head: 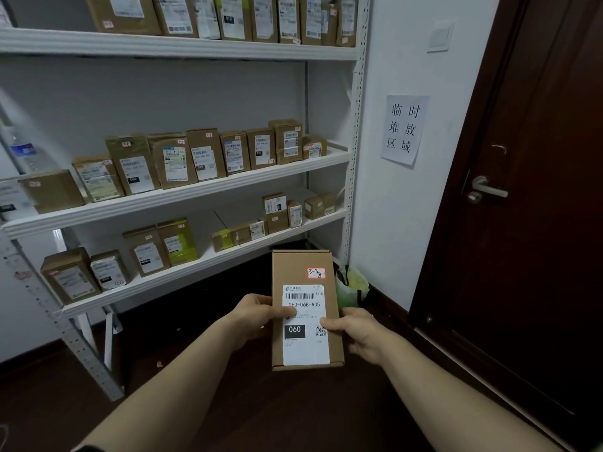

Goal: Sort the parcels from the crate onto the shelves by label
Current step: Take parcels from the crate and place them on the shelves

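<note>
I hold a flat brown cardboard parcel (301, 272) upright in front of me, below the shelves. Its white shipping label reads "060-06B-A05" with a black "060" block, and a small red-edged sticker near the top reads "3-3-8". My left hand (257, 316) grips the parcel's left edge, thumb on the label. My right hand (354, 334) grips the right edge, thumb across the label beside the QR code. The crate is out of view.
White metal shelving (182, 194) fills the left and centre, with several labelled brown parcels standing on three levels. A green bag (350, 287) lies on the dark floor behind the parcel. A dark wooden door (535, 197) with a lever handle stands at the right; a paper sign (404, 128) hangs on the wall.
</note>
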A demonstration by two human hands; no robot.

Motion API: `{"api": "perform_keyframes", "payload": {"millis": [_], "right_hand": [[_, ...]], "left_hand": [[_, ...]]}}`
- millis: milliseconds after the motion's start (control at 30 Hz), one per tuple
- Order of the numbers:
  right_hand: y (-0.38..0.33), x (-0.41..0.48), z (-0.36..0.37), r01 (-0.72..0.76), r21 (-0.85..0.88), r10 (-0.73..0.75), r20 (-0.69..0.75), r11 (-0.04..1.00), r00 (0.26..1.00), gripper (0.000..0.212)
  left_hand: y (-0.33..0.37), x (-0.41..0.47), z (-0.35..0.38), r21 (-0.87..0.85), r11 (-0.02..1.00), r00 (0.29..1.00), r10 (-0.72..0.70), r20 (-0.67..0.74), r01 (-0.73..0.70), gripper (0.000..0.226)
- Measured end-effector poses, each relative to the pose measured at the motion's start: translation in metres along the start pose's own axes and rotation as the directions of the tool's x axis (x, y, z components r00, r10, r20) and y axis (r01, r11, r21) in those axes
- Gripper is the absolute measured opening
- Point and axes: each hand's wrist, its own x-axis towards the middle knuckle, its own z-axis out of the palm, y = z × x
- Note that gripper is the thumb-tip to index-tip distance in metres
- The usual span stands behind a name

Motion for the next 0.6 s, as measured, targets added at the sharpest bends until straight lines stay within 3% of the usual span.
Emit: {"api": "perform_keyframes", "payload": {"millis": [267, 333, 400, 467, 533, 600], "right_hand": [[0.001, 0.000, -0.022, 0.014, -0.042, -0.011, 0.057, 0.999, 0.998, 0.041], [-0.004, 0.001, -0.032, 0.069, -0.024, -0.068, 0.039, 0.997, 0.997, 0.049], [-0.010, 0.008, -0.043, 0.151, -0.027, -0.151, -0.001, 0.988, 0.989, 0.071], [-0.018, 0.015, -0.055, 0.210, -0.093, -0.212, -0.020, 0.973, 0.977, 0.096], [-0.025, 0.019, -0.064, 0.229, -0.157, -0.229, 0.018, 0.961, 0.973, 0.098], [-0.028, 0.020, -0.068, 0.236, -0.226, -0.227, 0.064, 0.945, 0.972, 0.087]], "left_hand": [[0.007, 0.005, 0.012, 0.104, 0.994, 0.997, 0.016, 0.069, -0.023, 0.031], [0.009, 0.007, 0.017, 0.212, 0.977, 0.998, 0.021, 0.059, -0.033, 0.041], [0.008, 0.011, 0.021, 0.325, 0.945, 0.999, 0.013, 0.043, -0.027, 0.054], [0.007, 0.015, 0.026, 0.385, 0.923, 0.999, 0.008, 0.050, -0.027, 0.052], [0.006, 0.018, 0.032, 0.413, 0.910, 0.998, 0.000, 0.068, -0.028, 0.049], [0.005, 0.022, 0.036, 0.423, 0.906, 0.997, -0.008, 0.077, -0.025, 0.048]]}}
